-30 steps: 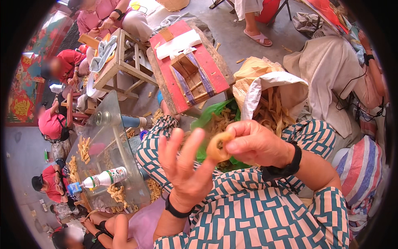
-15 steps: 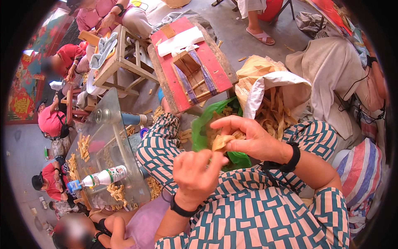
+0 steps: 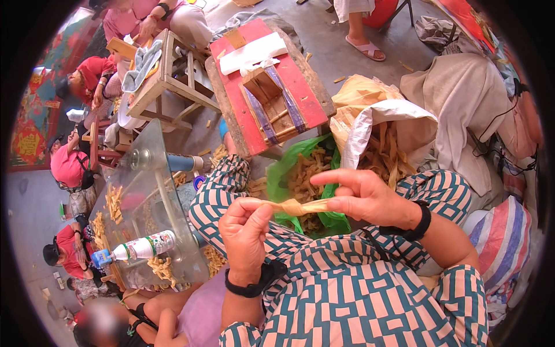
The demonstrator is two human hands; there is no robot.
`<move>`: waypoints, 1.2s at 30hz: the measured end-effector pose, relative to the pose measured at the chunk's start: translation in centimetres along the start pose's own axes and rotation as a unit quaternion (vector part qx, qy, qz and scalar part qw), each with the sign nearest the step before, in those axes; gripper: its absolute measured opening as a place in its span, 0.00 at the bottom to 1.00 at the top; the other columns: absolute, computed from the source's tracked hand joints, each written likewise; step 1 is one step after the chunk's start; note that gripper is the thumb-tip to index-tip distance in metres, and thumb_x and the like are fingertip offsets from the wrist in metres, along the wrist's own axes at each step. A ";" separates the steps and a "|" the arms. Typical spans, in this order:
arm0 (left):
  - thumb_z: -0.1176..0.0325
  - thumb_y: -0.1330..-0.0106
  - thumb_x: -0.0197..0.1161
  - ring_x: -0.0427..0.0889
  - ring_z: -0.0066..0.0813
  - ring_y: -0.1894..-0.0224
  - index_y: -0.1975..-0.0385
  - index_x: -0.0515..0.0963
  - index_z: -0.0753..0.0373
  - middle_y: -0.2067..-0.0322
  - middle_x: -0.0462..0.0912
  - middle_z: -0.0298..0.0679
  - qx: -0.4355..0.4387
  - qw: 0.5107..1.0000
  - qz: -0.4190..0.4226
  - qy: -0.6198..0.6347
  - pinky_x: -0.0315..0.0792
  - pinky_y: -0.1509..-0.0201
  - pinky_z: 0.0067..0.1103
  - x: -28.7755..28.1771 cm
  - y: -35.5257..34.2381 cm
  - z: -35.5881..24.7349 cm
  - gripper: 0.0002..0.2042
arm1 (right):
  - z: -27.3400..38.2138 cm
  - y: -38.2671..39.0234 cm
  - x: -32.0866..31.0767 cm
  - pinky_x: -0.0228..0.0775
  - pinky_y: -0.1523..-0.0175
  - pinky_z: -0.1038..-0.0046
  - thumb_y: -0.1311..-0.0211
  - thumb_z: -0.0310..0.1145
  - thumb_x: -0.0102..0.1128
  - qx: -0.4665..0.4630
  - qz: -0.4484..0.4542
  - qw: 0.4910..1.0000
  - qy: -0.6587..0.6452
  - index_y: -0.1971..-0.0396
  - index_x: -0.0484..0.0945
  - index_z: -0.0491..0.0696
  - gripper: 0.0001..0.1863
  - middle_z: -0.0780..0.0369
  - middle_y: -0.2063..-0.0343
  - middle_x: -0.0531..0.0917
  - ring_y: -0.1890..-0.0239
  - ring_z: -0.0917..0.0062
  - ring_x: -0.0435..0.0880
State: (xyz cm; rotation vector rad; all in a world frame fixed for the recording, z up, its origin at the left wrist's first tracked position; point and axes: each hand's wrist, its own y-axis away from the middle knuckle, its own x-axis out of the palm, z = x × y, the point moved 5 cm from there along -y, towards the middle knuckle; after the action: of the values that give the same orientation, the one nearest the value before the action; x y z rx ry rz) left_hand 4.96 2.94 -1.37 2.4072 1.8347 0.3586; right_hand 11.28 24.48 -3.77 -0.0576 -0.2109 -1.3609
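A pale yellow strip with a knot (image 3: pixel 293 207) is stretched sideways between my two hands, over my lap. My left hand (image 3: pixel 245 231) pinches one end between thumb and finger. My right hand (image 3: pixel 370 199) grips the other end by thumb and fingers, with its index finger raised. Just beyond them lies a green plastic bag (image 3: pixel 283 178) of small yellowish pieces, and right of that an open sack (image 3: pixel 384 110) full of similar long strips.
A red board (image 3: pixel 234 87) bearing a wooden jig stands ahead. A glass table (image 3: pixel 141 205) holds a bottle and pieces at left; a wooden stool (image 3: pixel 188 98) stands behind. Co-workers (image 3: pixel 75 254) sit around the left and top. A striped bag (image 3: pixel 500 243) lies at right.
The ring of strip held earlier is now pulled out straight with a knot in it. My left hand has risen and moved left; my right hand has shifted slightly right.
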 end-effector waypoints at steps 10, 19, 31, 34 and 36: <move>0.74 0.30 0.62 0.78 0.21 0.71 0.56 0.79 0.67 0.64 0.85 0.42 0.094 0.979 0.036 -0.179 0.73 0.66 0.16 -0.8 -1.6 0.8 0.07 | 1.1 0.8 0.5 0.74 0.74 0.68 0.40 0.28 0.63 -0.210 -0.052 0.873 0.436 0.72 0.78 0.46 0.03 0.61 0.82 0.80 0.77 0.67 0.84; 0.70 0.42 0.68 0.80 0.37 0.63 0.55 0.80 0.60 0.66 0.80 0.38 0.348 0.677 0.260 -0.594 0.73 0.53 0.33 5.0 -0.6 -0.5 0.15 | 2.8 0.1 1.0 0.69 0.79 0.74 0.47 0.30 0.61 -0.289 0.034 0.739 0.607 0.77 0.71 0.48 0.07 0.66 0.85 0.72 0.81 0.76 0.79; 0.74 0.38 0.65 0.78 0.42 0.67 0.60 0.82 0.60 0.72 0.78 0.41 0.336 0.778 0.122 -0.517 0.71 0.64 0.32 3.6 -9.4 -3.4 0.07 | 3.0 -7.9 -6.5 0.73 0.70 0.61 0.40 0.28 0.59 -0.245 -0.077 0.836 0.484 0.69 0.75 0.46 0.03 0.56 0.76 0.78 0.72 0.57 0.82; 0.72 0.35 0.64 0.80 0.45 0.66 0.62 0.82 0.63 0.71 0.80 0.44 0.299 0.844 0.062 -0.441 0.73 0.62 0.31 3.4 -13.6 -4.4 0.05 | 4.7 -12.7 -7.5 0.73 0.70 0.58 0.37 0.32 0.61 -0.307 -0.176 0.822 0.446 0.70 0.76 0.47 0.06 0.55 0.76 0.80 0.71 0.56 0.82; 0.72 0.33 0.63 0.81 0.45 0.66 0.62 0.82 0.64 0.70 0.82 0.46 0.283 0.864 0.035 -0.414 0.74 0.62 0.30 2.7 -16.6 -4.0 0.05 | 4.8 -14.6 -8.3 0.72 0.70 0.57 0.36 0.35 0.62 -0.299 -0.204 0.814 0.454 0.71 0.76 0.47 0.08 0.55 0.77 0.81 0.72 0.56 0.83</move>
State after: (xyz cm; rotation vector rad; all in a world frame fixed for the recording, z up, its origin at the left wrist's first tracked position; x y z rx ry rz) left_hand -10.94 9.75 -0.72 2.3120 1.5300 -1.1895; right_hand -5.12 30.17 -1.80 0.1262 1.0800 -1.6896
